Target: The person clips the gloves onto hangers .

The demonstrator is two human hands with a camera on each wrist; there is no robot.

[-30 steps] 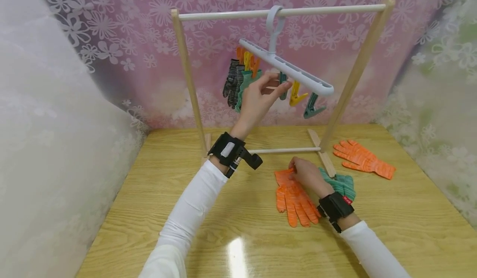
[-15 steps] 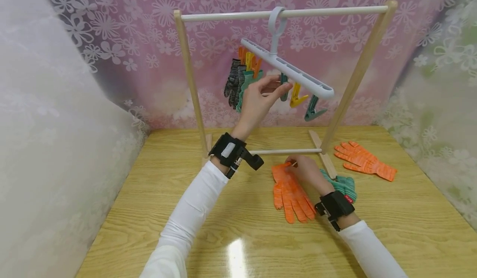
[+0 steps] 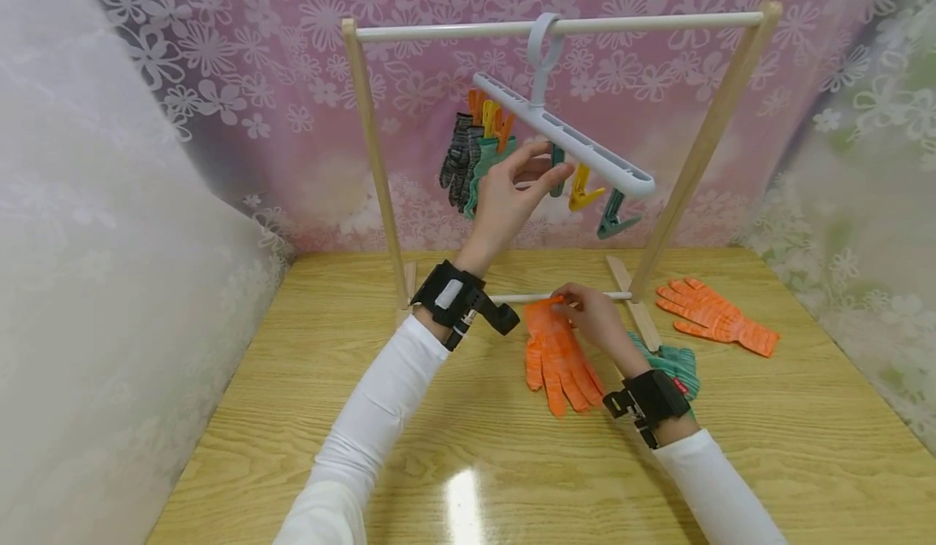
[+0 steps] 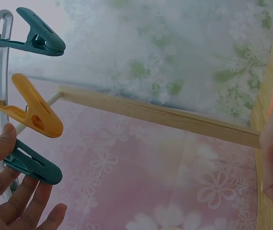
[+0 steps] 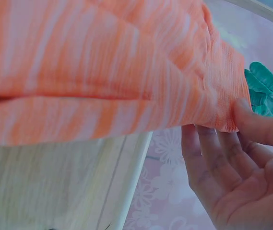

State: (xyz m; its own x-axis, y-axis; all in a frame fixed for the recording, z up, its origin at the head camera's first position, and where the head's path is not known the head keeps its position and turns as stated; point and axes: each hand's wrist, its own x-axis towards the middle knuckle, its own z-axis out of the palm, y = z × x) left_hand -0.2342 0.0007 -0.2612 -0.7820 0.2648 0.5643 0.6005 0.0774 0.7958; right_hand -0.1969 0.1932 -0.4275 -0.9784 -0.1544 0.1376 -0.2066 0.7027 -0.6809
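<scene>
My left hand [image 3: 508,196] is raised at the hanger, pinching a dark green clothespin [image 4: 36,163] between thumb and fingers. That clothespin hangs from a grey hanger [image 3: 607,159]; a yellow clothespin [image 3: 582,189] and another green clothespin [image 3: 616,216] dangle beside it. Lower down, my right hand [image 3: 598,324] pinches an orange knitted glove [image 3: 557,358] by its cuff, fingers of the glove pointing down. In the right wrist view the thumb lies over the cuff edge of the glove [image 5: 126,62], with the other fingers behind it.
A wooden rack [image 3: 698,147] with a white top rod [image 3: 453,32] carries the hanger. Dark grey gloves [image 3: 459,163] and a green glove hang from clothespins at its far end. On the table [image 3: 351,415] lie a second orange glove [image 3: 717,317] and a green glove [image 3: 676,364], partly hidden.
My right hand has lifted the orange glove's cuff upward and slightly left, drawing the glove toward the rack. The left hand stays at the green clothespin.
</scene>
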